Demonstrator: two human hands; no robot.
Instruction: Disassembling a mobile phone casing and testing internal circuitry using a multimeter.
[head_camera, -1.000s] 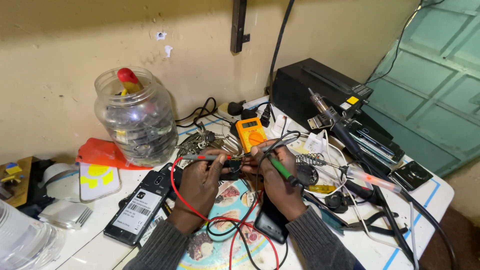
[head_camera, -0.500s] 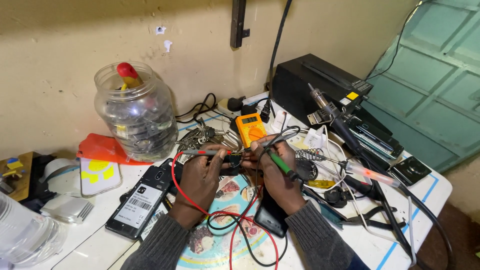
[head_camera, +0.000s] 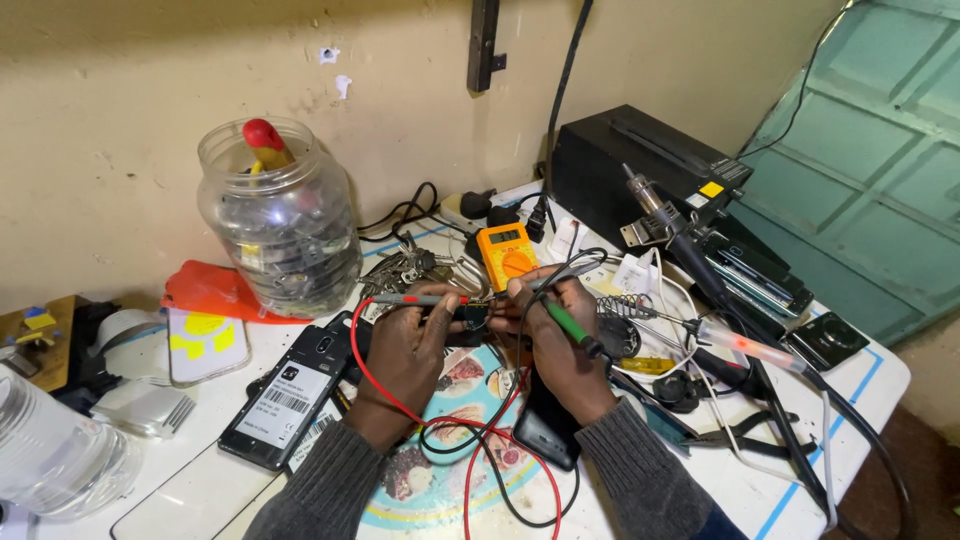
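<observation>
My left hand (head_camera: 405, 355) holds a small dark circuit part (head_camera: 470, 318) over the table, with a red test probe (head_camera: 420, 299) lying across its fingers, tip toward the part. My right hand (head_camera: 555, 335) grips a green-handled tool (head_camera: 572, 327) and another probe (head_camera: 555, 283) whose tip also touches the part. Red and black leads (head_camera: 480, 440) loop down between my wrists over a colourful round mat (head_camera: 455, 470). An orange multimeter (head_camera: 505, 252) stands just behind my hands.
A clear jar of parts (head_camera: 280, 225) stands at the back left. A phone without its back (head_camera: 290, 395) lies left of my arm. A black power unit (head_camera: 640, 170), a hot-air handle (head_camera: 665, 225), pliers (head_camera: 760, 420) and cables crowd the right side. A plastic bottle (head_camera: 55, 455) lies far left.
The view has shifted slightly. Both hands stay together on the small part with the probes, with only small adjustments.
</observation>
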